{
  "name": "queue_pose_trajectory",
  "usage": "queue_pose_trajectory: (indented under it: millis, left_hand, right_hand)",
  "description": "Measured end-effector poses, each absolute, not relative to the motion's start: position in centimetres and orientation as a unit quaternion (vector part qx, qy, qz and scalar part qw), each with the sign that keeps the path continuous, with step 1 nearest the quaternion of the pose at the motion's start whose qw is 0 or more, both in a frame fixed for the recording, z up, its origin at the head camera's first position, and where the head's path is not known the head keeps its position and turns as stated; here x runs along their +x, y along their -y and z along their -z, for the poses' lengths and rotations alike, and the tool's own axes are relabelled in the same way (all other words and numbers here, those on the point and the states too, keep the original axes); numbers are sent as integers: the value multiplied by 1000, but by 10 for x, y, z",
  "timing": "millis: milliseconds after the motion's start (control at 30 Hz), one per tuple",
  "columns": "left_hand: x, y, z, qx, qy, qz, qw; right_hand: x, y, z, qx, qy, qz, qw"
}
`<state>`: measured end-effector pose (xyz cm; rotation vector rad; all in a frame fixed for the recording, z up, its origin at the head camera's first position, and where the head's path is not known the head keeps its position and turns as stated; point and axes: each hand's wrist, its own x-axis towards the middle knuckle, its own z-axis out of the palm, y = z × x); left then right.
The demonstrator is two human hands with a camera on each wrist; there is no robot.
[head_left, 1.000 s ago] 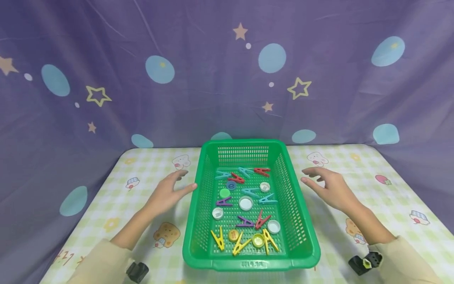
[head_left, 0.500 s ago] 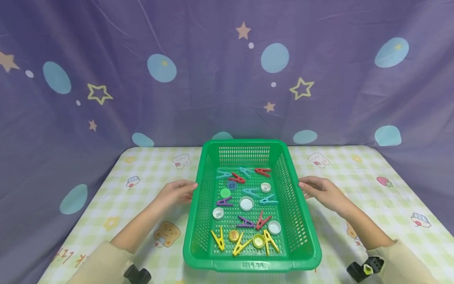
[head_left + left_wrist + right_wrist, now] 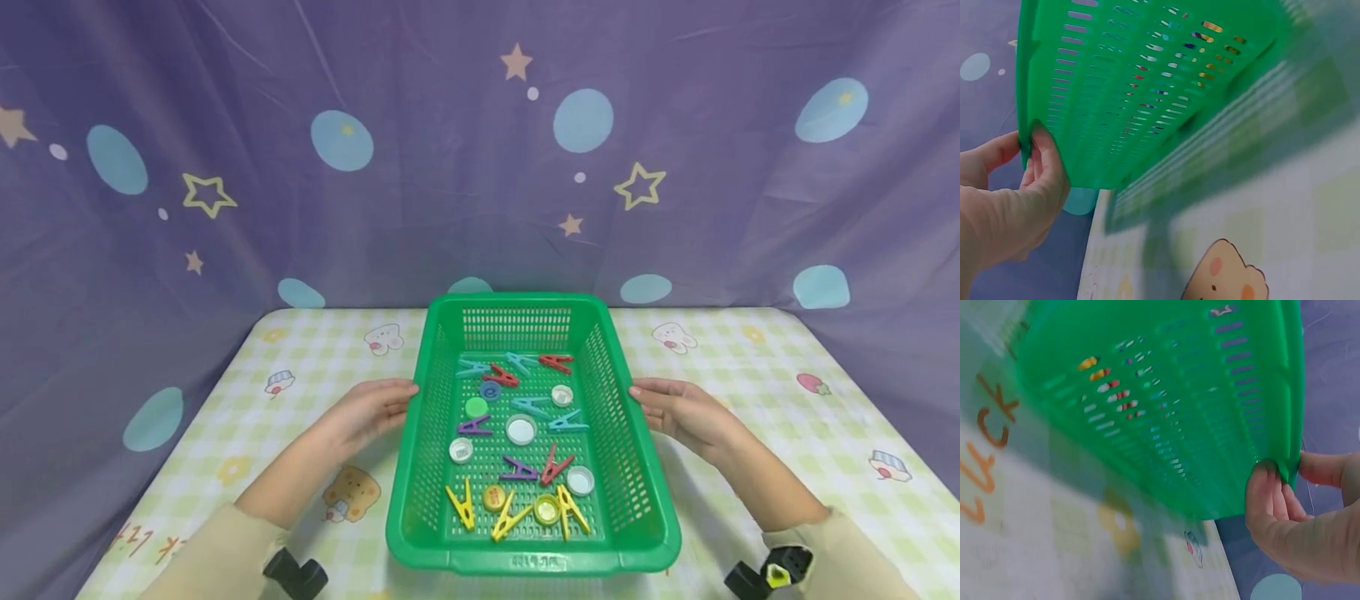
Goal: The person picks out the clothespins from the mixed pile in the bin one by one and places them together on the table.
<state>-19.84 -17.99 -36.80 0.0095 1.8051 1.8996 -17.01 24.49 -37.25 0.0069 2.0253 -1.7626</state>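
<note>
A green plastic basket (image 3: 465, 557) with slotted walls stands on the table in the head view. My left hand (image 3: 367, 414) grips its left rim, thumb on top and fingers beneath; the left wrist view shows those fingers (image 3: 1049, 159) curled under the lip. On the opposite side, my right hand (image 3: 684, 414) holds the right rim the same way, its fingers (image 3: 1261, 490) tucked below the edge in the right wrist view. Inside lie several clothespins, among them yellow (image 3: 464, 507), red (image 3: 556, 465), purple (image 3: 520, 469) and blue (image 3: 566, 422), and several bottle caps, including a large white cap (image 3: 521, 430).
A checked tablecloth (image 3: 255, 425) with printed cartoon figures covers the table. Behind the basket's far end hangs a purple curtain (image 3: 450, 208) with stars and blue ovals. Dark wrist cameras (image 3: 296, 575) are strapped at both sleeves.
Both hands have come in from beside the basket and taken hold of its side rims. The clothespins and caps keep their places in it.
</note>
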Motion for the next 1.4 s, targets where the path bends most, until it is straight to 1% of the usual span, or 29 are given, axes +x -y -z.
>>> queue_pose_trajectory:
  millis: [133,400,700,933,1400]
  left_hand:
    - [-199,179,365,-1,-667,-698,260]
    - [-198,176,359,-28,-679,-694,239]
    - [-196,173,356,-31,-684,-692,229]
    - [-194,173,355,-21,-694,-685,223]
    - [-196,177,357,-2,-715,-660,231]
  right_hand:
    - [-171,-246,371,2,-678,693,246]
    - [-172,-248,366,0,-604,748,274]
    - [-173,-254,369,-21,-605,745,280]
    - [-175,-253,368,-48,-599,742,297]
    - [-174,-251,362,-12,-606,740,291]
